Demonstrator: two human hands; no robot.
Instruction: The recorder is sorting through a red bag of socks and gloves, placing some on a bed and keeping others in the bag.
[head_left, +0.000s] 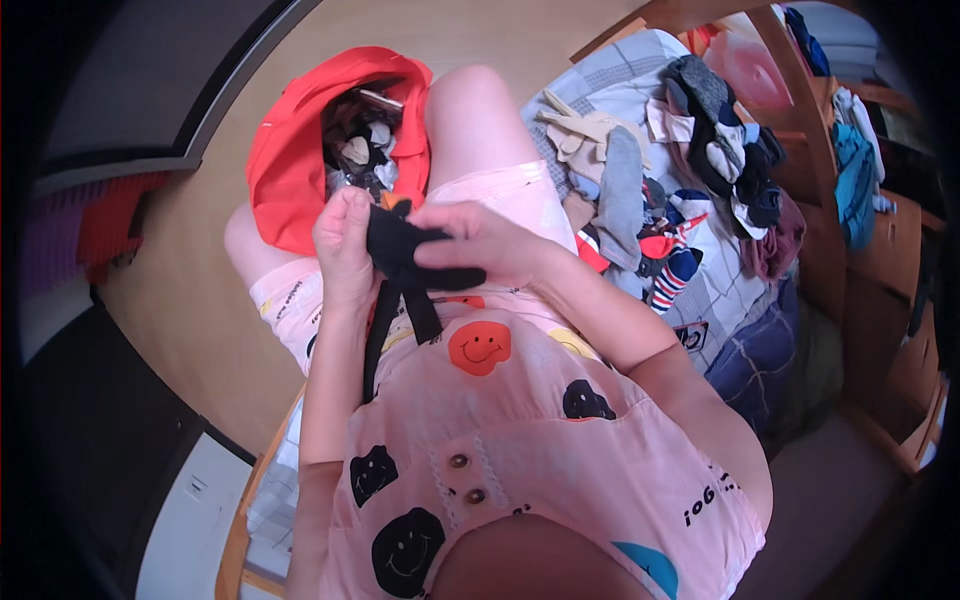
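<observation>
A black sock (397, 251) is stretched between my two hands above my lap. My left hand (343, 236) pinches its left end between thumb and fingers. My right hand (487, 240) lies across the other side, fingers against the dark fabric. Behind the sock peeks a small orange piece (391, 200), mostly hidden. Just beyond my hands, a red fabric bag (281, 172) gapes between my legs, holding dark items and several light bundled pieces (356, 150). Black straps (379, 337) hang below the sock onto my pink printed clothing.
On the checked bedding (577, 82) at right lie a grey sock (621, 195), cream gloves (577, 124), a striped sock (675, 277) and a dark heap of socks (720, 142). Wooden furniture (885, 247) stands further right. A dark cabinet (142, 82) borders the floor at left.
</observation>
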